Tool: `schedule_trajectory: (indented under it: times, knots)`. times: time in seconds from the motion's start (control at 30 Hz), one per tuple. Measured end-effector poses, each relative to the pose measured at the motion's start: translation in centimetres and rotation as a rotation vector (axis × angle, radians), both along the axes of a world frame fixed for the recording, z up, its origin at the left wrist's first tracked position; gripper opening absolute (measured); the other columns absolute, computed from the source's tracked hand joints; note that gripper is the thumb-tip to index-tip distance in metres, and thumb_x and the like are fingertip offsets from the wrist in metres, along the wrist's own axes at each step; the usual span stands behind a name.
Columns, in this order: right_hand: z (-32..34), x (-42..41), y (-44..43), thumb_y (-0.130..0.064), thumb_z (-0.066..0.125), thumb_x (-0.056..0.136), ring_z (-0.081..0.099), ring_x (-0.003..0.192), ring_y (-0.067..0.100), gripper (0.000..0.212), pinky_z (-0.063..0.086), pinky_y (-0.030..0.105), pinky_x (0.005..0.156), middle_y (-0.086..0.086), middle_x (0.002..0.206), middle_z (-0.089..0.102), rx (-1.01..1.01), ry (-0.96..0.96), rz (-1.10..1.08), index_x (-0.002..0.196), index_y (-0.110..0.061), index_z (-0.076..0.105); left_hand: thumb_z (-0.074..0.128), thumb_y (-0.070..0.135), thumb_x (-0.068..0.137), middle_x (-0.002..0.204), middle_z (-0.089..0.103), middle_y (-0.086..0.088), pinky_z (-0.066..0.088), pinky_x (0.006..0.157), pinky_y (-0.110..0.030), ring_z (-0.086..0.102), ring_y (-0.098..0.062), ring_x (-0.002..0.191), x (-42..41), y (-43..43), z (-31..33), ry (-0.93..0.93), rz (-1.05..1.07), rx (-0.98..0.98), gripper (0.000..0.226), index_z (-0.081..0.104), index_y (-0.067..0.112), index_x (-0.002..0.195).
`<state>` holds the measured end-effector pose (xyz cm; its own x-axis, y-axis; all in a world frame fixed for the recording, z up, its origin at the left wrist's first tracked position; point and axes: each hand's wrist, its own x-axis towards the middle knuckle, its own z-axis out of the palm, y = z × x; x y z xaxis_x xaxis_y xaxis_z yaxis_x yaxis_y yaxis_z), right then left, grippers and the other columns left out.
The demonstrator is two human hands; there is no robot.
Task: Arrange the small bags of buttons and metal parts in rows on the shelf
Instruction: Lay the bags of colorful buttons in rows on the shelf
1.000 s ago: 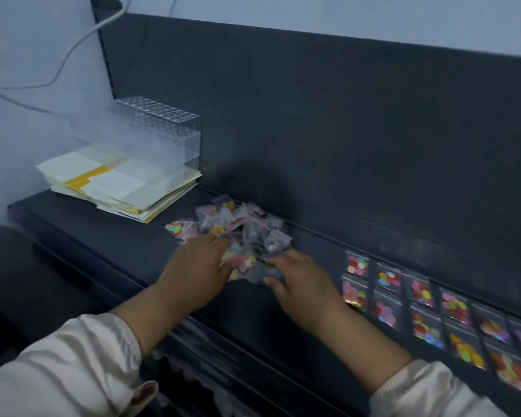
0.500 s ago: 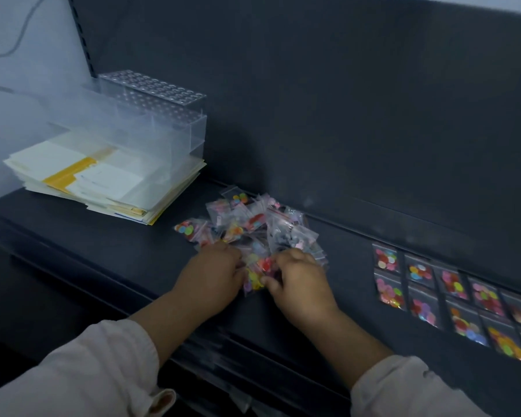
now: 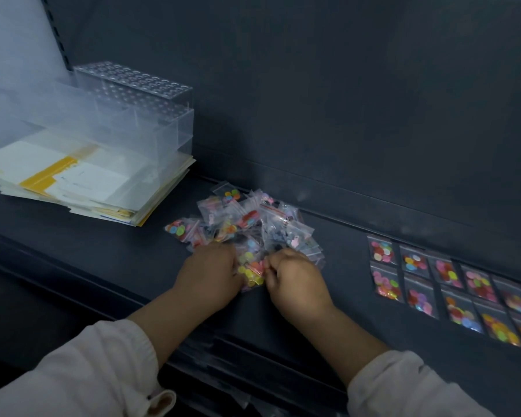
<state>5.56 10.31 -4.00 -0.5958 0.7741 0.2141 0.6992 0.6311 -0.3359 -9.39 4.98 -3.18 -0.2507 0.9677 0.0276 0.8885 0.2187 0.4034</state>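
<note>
Shelf: no change. The laid rows on the right are two deep, same count as a second ago, nothing added. The loose pile sits mid-shelf, well apart from them. My left grip and right grip have closed in on its near edge and are almost touching now. The right grip pinches a yellow-button bag lying between them. The left fingers are hidden (can't tell if they hold it too). My read: I'm singling out the next bag, placement not started.
</note>
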Motion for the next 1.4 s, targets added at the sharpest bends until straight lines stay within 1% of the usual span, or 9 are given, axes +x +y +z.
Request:
schedule_trajectory:
  times: [0.2,0.37,0.53,0.67,0.8,0.9,1.03,1.3,1.4]
  knots:
    - [0.3,0.3,-0.1,-0.029,0.06,0.085,0.045,0.101,0.018,0.019,0.039,0.026,0.087,0.003,0.104,0.055,-0.07,-0.007,0.042,0.099,-0.015,0.061,0.076,0.019,0.069,0.071,0.058,0.011,0.033,0.05,-0.022,0.054,-0.006,0.067,0.0,0.4,0.4,-0.223,0.066,-0.065,0.02,0.057,0.021,0.061]
    - [-0.3,0.2,-0.3,-0.019,0.056,0.086,0.048,0.102,0.023,0.019,0.041,0.03,0.089,0.006,0.105,0.056,0.037,-0.05,0.037,0.104,-0.012,0.06,0.072,0.014,0.068,0.072,0.061,0.007,0.038,0.055,-0.025,0.056,-0.007,0.069,0.0,0.3,0.7,-0.336,0.113,-0.067,0.014,0.059,0.018,0.068]
    - [-0.5,-0.1,-0.6,-0.01,0.055,0.082,0.053,0.084,0.025,0.006,0.039,0.028,0.071,0.01,0.085,0.058,0.051,0.054,0.033,0.079,-0.009,0.06,0.062,0.007,0.074,0.073,0.061,0.004,0.048,0.064,-0.031,0.059,-0.015,0.073,0.4,-0.1,1.2,-0.413,0.152,-0.013,0.015,0.056,0.019,0.071]
    - [1.7,1.1,-0.2,-0.005,0.055,0.081,0.049,0.06,0.012,0.018,0.04,0.027,0.058,-0.002,0.067,0.056,-0.334,0.472,-0.129,0.068,-0.019,0.053,0.058,-0.002,0.074,0.076,0.063,-0.006,0.056,0.071,-0.038,0.064,-0.024,0.071,0.8,0.2,1.9,-0.635,0.255,-0.001,0.027,0.054,0.024,0.083]
    - [4.3,3.3,0.1,-0.001,0.051,0.087,0.052,0.058,0.014,0.022,0.047,0.032,0.062,0.002,0.061,0.055,-0.702,0.835,-0.24,0.07,-0.015,0.052,0.058,-0.013,0.074,0.079,0.061,-0.012,0.048,0.049,-0.027,0.058,-0.018,0.052,2.3,0.2,3.5,-0.869,0.284,-0.017,0.044,0.056,0.016,0.107]
    - [5.1,6.1,0.1,-0.006,0.048,0.092,0.057,0.055,0.012,0.018,0.053,0.025,0.057,0.003,0.064,0.058,-0.885,0.88,-0.32,0.077,-0.015,0.052,0.054,-0.015,0.081,0.075,0.059,-0.013,0.048,0.045,-0.02,0.054,-0.016,0.049,4.7,0.0,5.0,-1.055,0.301,-0.029,0.034,0.06,0.008,0.106]
    - [4.9,10.6,0.0,-0.01,0.047,0.094,0.056,0.053,0.01,0.018,0.049,0.024,0.053,0.001,0.066,0.059,-0.888,0.818,-0.399,0.078,-0.017,0.052,0.054,-0.009,0.085,0.064,0.058,-0.011,0.046,0.046,-0.02,0.049,-0.008,0.035,9.1,0.3,5.6,-1.311,0.342,-0.116,0.017,0.063,0.005,0.088]
    - [3.8,19.6,-0.3,-0.012,0.054,0.093,0.051,0.056,0.01,0.004,0.051,0.028,0.06,-0.002,0.065,0.053,-0.876,0.698,-0.502,0.093,-0.016,0.056,0.054,-0.007,0.083,0.07,0.058,-0.006,0.044,0.052,-0.024,0.05,-0.014,0.056,16.9,2.0,3.0,-1.063,0.237,-0.157,0.022,0.061,0.012,0.075]
    - [3.3,22.2,-0.3,-0.006,0.054,0.091,0.051,0.056,0.011,0.009,0.049,0.024,0.053,0.003,0.068,0.053,-0.844,0.644,-0.533,0.096,-0.013,0.054,0.056,-0.006,0.082,0.073,0.059,-0.006,0.043,0.052,-0.023,0.053,-0.016,0.06,18.3,2.7,2.2,-0.962,0.232,-0.11,0.021,0.061,0.013,0.076]
